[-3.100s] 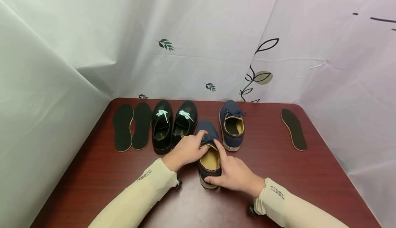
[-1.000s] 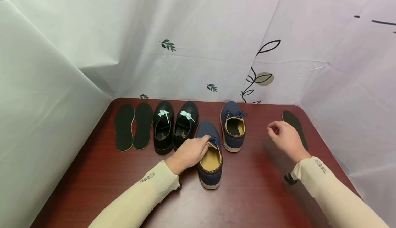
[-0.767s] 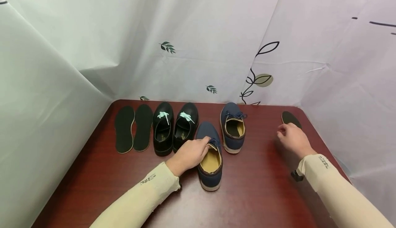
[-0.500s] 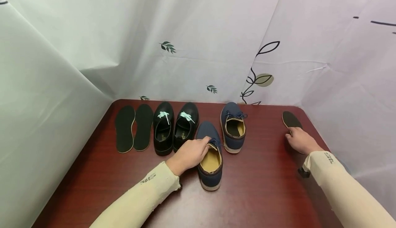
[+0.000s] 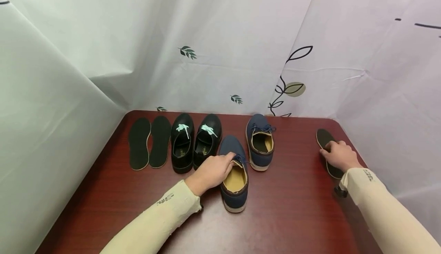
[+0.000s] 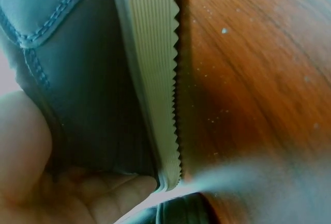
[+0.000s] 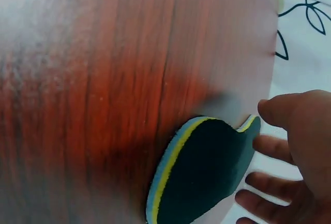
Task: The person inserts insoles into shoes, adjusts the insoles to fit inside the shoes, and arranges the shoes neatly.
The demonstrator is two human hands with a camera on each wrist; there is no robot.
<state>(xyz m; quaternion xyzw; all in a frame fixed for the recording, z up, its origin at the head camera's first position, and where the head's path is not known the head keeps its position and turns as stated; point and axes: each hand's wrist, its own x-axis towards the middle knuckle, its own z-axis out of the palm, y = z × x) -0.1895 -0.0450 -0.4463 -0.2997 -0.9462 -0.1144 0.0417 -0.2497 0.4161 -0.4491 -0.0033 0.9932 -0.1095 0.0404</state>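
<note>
My left hand [image 5: 211, 170] grips the near navy lace-up shoe [image 5: 234, 200] at its tongue and left side. The shoe stands on the table, toe away from me, and its tan inside shows. In the left wrist view, fingers [image 6: 124, 195] lie against the shoe's dark side [image 6: 98, 105] above the ribbed pale sole. At the far right, my right hand [image 5: 341, 156] holds a dark insole [image 5: 324, 136] across its middle, thumb on one edge and fingers at the other. The right wrist view shows the insole [image 7: 201, 172] with its yellow and blue layered edge, near the thumb [image 7: 282, 111].
The other navy shoe [image 5: 259, 158] stands behind, with a dark insole inside. Two black shoes [image 5: 181, 162] [image 5: 208, 126] with mint laces stand left of the held shoe. Farther left lie two dark insoles [image 5: 139, 143] [image 5: 160, 141]. White curtains [image 5: 220, 36] surround the reddish table [image 5: 289, 200].
My right hand has left the near shoe and moved right to the lone insole, taken hold of it and shifted it slightly toward me. My left hand has stayed on the shoe.
</note>
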